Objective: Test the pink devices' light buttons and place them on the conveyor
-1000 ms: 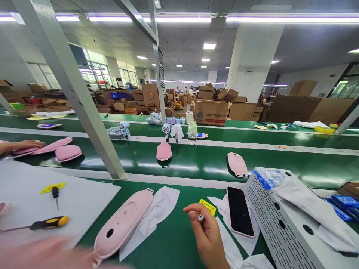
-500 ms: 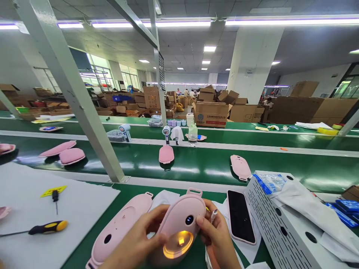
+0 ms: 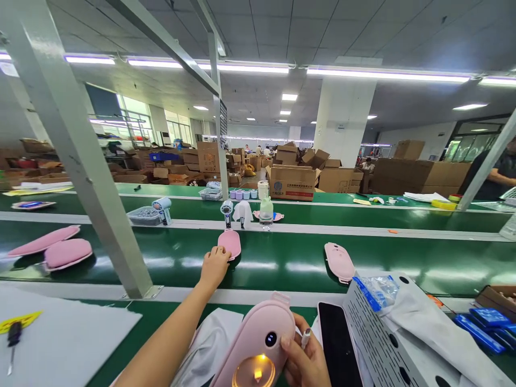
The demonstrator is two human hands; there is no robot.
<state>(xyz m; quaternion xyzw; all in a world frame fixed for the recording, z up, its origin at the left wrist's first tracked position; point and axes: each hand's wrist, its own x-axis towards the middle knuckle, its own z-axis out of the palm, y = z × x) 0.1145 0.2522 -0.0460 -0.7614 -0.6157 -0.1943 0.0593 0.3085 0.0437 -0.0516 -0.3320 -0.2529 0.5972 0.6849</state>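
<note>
My right hand [image 3: 304,360] holds a pink oval device [image 3: 258,344] at the bottom centre, its round face glowing orange; a small white pen-like piece sticks out between the fingers. My left hand [image 3: 213,267] is stretched forward over the green conveyor belt [image 3: 282,258] and rests on the near end of a pink pad [image 3: 230,243] lying there. Whether the fingers grip the pad I cannot tell. Another pink device [image 3: 339,261] lies on the belt to the right.
A black phone [image 3: 336,344] lies beside a white perforated box [image 3: 387,338] with cloth and blue packets. Two pink pads [image 3: 60,248] lie on the belt at left. A slanted grey post [image 3: 88,177] stands left. Screwdriver [image 3: 12,338] on a white mat.
My left hand has let go of the glowing pink device and reached forward to the pink pad on the belt. My right hand alone holds the device now. The view has tilted upward.
</note>
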